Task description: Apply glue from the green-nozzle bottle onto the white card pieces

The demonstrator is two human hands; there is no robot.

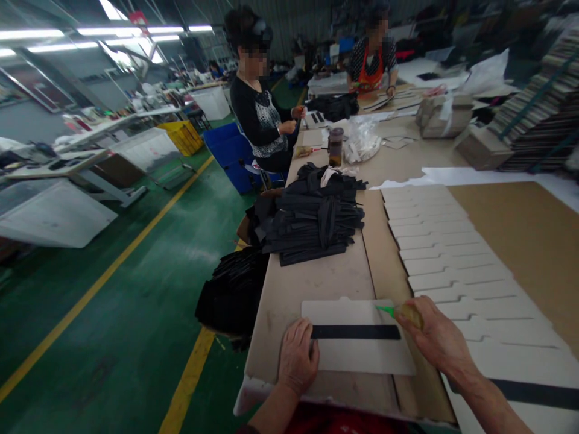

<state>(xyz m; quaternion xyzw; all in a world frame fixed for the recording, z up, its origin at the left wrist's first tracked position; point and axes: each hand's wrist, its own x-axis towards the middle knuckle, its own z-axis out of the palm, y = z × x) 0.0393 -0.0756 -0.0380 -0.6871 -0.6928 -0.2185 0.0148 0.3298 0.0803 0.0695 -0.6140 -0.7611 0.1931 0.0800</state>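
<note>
A pale cardboard piece (pixel 357 355) lies flat at the near end of the table, with a black strip (pixel 357 332) running across it. My left hand (pixel 299 355) rests over the left edge of the cardboard, fingers lying flat and touching the strip's left end. In my right hand (pixel 436 331) is a glue bottle (pixel 411 314), yellowish with a green nozzle. The nozzle points left over the upper right part of the cardboard, above the strip. Whether its tip touches the surface I cannot tell.
Overlapping pale cardboard pieces (pixel 452 259) run along the right. Bundled black strips (pixel 316 217) lie ahead, and more dark strips (pixel 235 283) hang beside the table's left edge. Farther off stand a jar (pixel 335 146) and stacked boards (pixel 538 114). Two people (pixel 260 114) work at the table.
</note>
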